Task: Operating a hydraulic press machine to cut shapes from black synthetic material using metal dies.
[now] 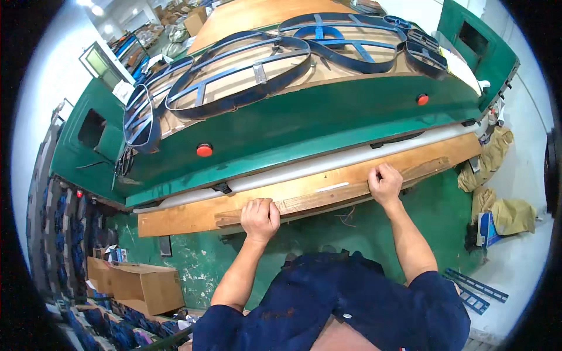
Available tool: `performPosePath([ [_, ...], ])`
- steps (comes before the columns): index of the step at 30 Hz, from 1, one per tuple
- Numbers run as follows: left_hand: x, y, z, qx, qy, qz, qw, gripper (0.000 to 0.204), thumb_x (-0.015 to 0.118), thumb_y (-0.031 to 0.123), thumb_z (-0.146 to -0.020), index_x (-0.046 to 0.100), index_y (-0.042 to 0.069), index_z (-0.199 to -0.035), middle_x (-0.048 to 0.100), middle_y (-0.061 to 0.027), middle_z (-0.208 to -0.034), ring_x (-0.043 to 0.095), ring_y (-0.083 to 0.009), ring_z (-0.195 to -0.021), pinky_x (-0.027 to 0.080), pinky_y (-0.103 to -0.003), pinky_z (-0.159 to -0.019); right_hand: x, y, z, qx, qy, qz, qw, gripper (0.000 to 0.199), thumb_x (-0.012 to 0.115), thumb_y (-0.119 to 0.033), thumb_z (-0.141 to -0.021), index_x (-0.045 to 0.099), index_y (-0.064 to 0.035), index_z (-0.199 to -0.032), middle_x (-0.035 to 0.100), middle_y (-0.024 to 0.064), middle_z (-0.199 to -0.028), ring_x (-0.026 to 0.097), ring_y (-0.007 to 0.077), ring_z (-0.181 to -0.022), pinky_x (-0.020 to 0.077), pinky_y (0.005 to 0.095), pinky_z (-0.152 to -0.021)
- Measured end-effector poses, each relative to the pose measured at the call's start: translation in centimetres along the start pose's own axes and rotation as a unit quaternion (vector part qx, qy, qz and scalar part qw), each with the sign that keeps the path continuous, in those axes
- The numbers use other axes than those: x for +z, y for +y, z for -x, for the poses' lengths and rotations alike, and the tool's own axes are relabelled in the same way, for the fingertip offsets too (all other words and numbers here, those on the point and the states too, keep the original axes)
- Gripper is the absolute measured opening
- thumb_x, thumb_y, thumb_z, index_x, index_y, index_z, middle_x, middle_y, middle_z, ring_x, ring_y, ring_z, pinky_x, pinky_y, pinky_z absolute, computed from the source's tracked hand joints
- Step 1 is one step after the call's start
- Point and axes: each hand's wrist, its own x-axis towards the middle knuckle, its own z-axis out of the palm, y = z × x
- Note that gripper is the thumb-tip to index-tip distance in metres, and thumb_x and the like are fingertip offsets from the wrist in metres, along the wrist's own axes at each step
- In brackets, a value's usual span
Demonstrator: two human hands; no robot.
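A long wooden board (pixel 181 222) runs along the front of a green machine (pixel 328 111). On the board's near side lies a narrower wooden bar (pixel 322 200). My left hand (pixel 260 220) is closed over the bar toward its left end. Farther right, my right hand (pixel 385 183) is closed on the same bar, its fingers curled into a fist. Both forearms reach forward, well apart. Beyond the board, blue metal cutting dies (pixel 253 98) with curved outlines and cross braces rest on a brown sheet on top of the machine.
Two red buttons (pixel 204 150) sit on the machine's front face. An open cardboard box (pixel 161 292) stands on the green floor at the lower left. Khaki cloth (pixel 497 155) hangs along the right side. Slotted blue metal strips (pixel 471 298) lie at the lower right.
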Motion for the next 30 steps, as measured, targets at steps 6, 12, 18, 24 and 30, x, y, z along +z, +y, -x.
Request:
performPosePath([
  [6,-0.2,0.3,0.0,0.008,0.033,-0.025,0.999,0.006,0.060,0.012,-0.076,0.063,0.008,-0.076,0.061,-0.0095,-0.073,0.060,-0.0296,-0.069,0.046,-0.041,-0.063,-0.5,-0.6,-0.2,-0.012,0.003,-0.004,1.000,0.018,0.062,-0.012,-0.075,0.051,-0.0066,-0.062,0.055,0.0122,-0.062,0.057,0.0337,-0.060,0.0440,0.0439,-0.054],
  [12,-0.3,0.8,0.5,-0.025,-0.020,-0.049,0.998,0.011,0.056,0.014,-0.079,0.058,0.007,-0.070,0.060,-0.0126,-0.072,0.058,-0.0334,-0.071,0.044,-0.044,-0.067,-1.5,-0.9,0.2,0.010,-0.068,-0.022,0.997,0.021,0.060,-0.018,-0.080,0.057,-0.0028,-0.066,0.062,0.0157,-0.070,0.060,0.0361,-0.069,0.0457,0.0463,-0.063],
  [18,-0.1,1.6,0.6,-0.118,-0.063,-0.028,0.991,0.023,0.053,0.021,-0.084,0.063,0.003,-0.075,0.065,-0.0184,-0.080,0.060,-0.0391,-0.080,0.045,-0.049,-0.077,-2.0,0.4,1.6,-0.066,-0.103,-0.035,0.992,0.025,0.056,-0.019,-0.085,0.059,-0.0002,-0.068,0.063,0.0191,-0.076,0.059,0.0407,-0.077,0.0439,0.0501,-0.070],
  [24,-1.6,3.2,1.3,-0.215,-0.184,-0.045,0.958,0.033,0.051,0.027,-0.085,0.069,-0.001,-0.087,0.067,-0.0234,-0.095,0.062,-0.0394,-0.096,0.047,-0.048,-0.088,-3.6,0.3,2.7,-0.018,-0.239,-0.047,0.970,0.025,0.055,-0.024,-0.086,0.067,-0.0015,-0.086,0.066,0.0215,-0.086,0.061,0.0400,-0.090,0.0467,0.0484,-0.085],
  [30,-3.3,5.0,3.7,-0.153,-0.117,-0.017,0.981,0.031,0.053,0.024,-0.084,0.068,-0.002,-0.074,0.067,-0.0237,-0.086,0.064,-0.0411,-0.084,0.047,-0.051,-0.081,-7.2,-1.0,5.3,-0.023,-0.240,-0.028,0.970,0.024,0.055,-0.022,-0.086,0.065,-0.0001,-0.084,0.066,0.0221,-0.087,0.061,0.0403,-0.089,0.0460,0.0501,-0.082],
])
